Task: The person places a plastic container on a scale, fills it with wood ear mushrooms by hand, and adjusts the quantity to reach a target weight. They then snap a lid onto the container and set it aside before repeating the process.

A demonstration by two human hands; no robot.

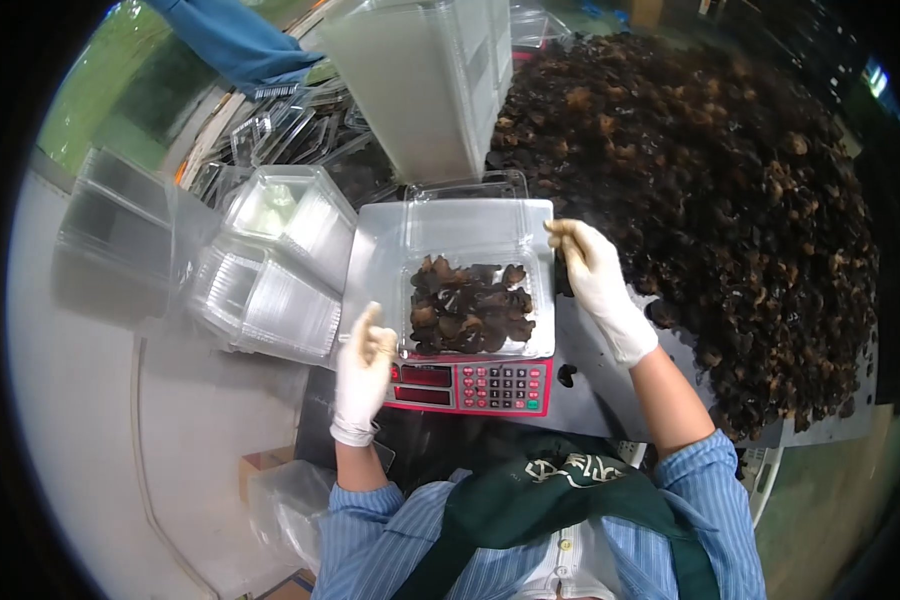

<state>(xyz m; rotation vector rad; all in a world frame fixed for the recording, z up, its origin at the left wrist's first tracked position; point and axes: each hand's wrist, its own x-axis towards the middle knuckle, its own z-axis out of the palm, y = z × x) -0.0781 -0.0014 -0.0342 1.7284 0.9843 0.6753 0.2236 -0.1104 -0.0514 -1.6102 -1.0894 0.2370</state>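
On the plate of a red digital scale (545,372) rests a clear plastic box with its lid (467,222) folded open toward the back. Dark brown fungus pieces (470,308) lie in the box. My left hand (366,368), in a white glove, is by the scale's front left corner, beside the box, with fingers partly bent and apart and nothing visible in them. My gloved right hand (595,275) is over the scale's right edge, its fingers pressed together near the plate's back right corner. Whatever those fingertips may hold is too small to make out.
A large heap of dark fungus (690,210) covers the table's right side. Tall stacked clear containers (420,90) stand behind the scale. More nested boxes (275,260) lie at the left, with loose lids (280,130) behind them. A blue sleeve (235,40) shows at the upper left.
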